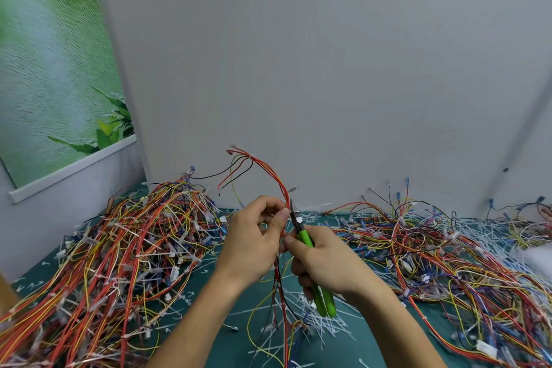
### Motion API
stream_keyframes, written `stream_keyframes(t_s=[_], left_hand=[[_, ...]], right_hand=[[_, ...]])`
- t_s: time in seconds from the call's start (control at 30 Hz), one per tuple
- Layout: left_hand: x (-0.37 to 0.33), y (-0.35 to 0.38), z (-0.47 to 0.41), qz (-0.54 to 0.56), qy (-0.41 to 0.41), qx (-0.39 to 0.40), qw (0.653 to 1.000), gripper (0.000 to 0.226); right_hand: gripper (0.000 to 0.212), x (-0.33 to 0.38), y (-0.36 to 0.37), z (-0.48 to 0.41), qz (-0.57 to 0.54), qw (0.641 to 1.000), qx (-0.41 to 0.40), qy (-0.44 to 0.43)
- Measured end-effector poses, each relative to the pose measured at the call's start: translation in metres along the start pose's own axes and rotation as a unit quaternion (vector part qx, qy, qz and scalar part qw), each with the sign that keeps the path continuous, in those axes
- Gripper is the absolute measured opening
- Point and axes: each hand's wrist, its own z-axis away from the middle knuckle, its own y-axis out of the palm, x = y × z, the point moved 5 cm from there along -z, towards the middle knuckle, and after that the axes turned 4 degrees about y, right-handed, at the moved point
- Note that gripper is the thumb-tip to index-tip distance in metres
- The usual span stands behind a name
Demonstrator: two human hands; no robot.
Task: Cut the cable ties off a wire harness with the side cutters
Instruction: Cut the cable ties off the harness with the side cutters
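Against harness (283,188), side cutters (304,237) nose-up.

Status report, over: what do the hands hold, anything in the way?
Left hand pinches red-and-yellow wire harness. Right hand grips green-handled side cutters, blades beside harness. White cable tie on upper end. Tangled wire piles either side, clear of hands.

The left hand (251,236) and right hand (322,260) are seen bare, as are the left forearm (194,323) and right forearm (397,326), and short trimmed nails (282,216) are shown on the thumbs.
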Motion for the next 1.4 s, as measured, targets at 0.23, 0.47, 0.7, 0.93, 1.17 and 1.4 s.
stream_keyframes(t_s=[0.23,0.47,0.7,0.93,1.17,1.4], left_hand=[[0.000,0.000,0.000,-0.030,0.014,0.005,0.999,0.005],[-0.001,0.002,0.001,-0.061,0.028,0.007,0.998,0.005],[-0.001,0.001,0.000,-0.060,0.027,0.003,0.998,0.006],[-0.002,0.001,0.000,-0.054,0.016,0.015,0.998,0.002],[0.005,-0.003,-0.003,-0.065,0.010,0.009,0.998,0.004],[0.012,-0.009,-0.006,-0.056,0.010,-0.026,0.998,0.003]], right_hand=[[0.023,0.007,0.003,0.007,-0.032,0.998,0.055,0.011],[0.022,0.006,0.001,0.006,0.020,0.999,0.044,0.015],[0.022,0.004,-0.001,0.005,0.015,1.000,0.019,0.015],[0.028,0.010,0.003,0.008,-0.001,0.999,0.031,0.008],[0.032,0.006,-0.001,0.008,-0.087,0.993,0.071,0.047],[0.038,0.012,-0.001,0.012,-0.022,0.997,0.072,-0.014]])
